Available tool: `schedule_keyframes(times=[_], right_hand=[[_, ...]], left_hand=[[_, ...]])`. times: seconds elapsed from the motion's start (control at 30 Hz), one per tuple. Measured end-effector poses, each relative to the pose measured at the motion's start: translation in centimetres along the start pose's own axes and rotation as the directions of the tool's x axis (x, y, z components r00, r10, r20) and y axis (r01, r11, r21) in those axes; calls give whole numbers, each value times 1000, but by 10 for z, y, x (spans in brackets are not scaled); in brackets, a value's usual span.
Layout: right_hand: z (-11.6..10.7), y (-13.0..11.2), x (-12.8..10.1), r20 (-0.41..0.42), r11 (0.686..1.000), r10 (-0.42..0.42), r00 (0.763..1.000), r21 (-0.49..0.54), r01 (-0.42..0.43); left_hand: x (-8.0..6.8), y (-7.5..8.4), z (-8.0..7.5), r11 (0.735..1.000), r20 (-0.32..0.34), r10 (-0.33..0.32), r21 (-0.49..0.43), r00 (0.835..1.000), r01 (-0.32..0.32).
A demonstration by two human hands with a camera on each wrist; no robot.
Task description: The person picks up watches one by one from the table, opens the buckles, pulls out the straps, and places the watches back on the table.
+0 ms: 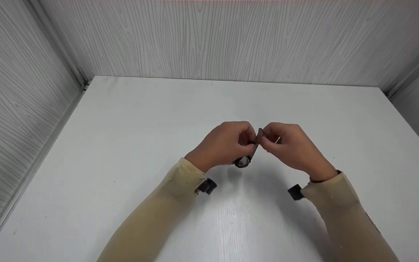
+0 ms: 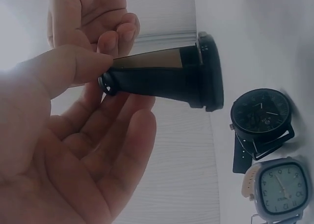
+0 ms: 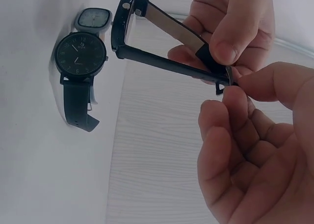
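A black wristwatch [image 3: 167, 64] with a tan-lined strap is held up between both hands, its case [image 2: 211, 71] turned edge-on. Its two strap ends come together at the fingers, beside a small metal buckle [image 3: 220, 88]. My left hand [image 1: 227, 143] pinches the strap between thumb and fingers. Opposite it, my right hand [image 1: 291, 145] pinches the strap at the buckle with thumb and index finger, the other fingers curled loosely. The fingertips of both hands nearly meet and partly cover the strap ends.
On the white table [image 1: 140, 120] lie a round black-dialed watch [image 2: 261, 111] and, beside it, a squarish pale-blue-rimmed watch [image 2: 282, 189]. Wood-grain panels [image 1: 195, 40] stand at the back and sides. Small black devices [image 1: 207, 186] sit on both wrists.
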State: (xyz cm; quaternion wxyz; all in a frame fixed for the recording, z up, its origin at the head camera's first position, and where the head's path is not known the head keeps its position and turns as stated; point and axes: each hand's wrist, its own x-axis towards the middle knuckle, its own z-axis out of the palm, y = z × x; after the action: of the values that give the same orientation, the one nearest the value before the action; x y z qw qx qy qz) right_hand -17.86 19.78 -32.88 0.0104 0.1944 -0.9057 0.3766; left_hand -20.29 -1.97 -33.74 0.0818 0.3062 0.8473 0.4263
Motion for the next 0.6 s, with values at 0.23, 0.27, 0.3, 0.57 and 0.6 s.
schedule_keyframes(times=[0.23,0.27,0.3,0.57,0.6], right_hand=[[-1,1,0,27,998,-54,998,-19,54],[-1,1,0,29,998,-60,998,-20,61],[-1,1,0,33,997,-67,997,-21,68],[-1,0,0,55,995,-100,993,4,100],[0,0,0,56,995,-100,993,4,100]], left_hand=[[1,-3,-1,1000,17,-2,-23,1000,2],[0,-3,-1,999,20,-5,-34,1000,6],[0,-3,-1,999,23,-7,-44,1000,8],[0,-3,-2,999,39,-7,-48,999,9],[0,-3,-2,999,42,-5,-46,999,7]])
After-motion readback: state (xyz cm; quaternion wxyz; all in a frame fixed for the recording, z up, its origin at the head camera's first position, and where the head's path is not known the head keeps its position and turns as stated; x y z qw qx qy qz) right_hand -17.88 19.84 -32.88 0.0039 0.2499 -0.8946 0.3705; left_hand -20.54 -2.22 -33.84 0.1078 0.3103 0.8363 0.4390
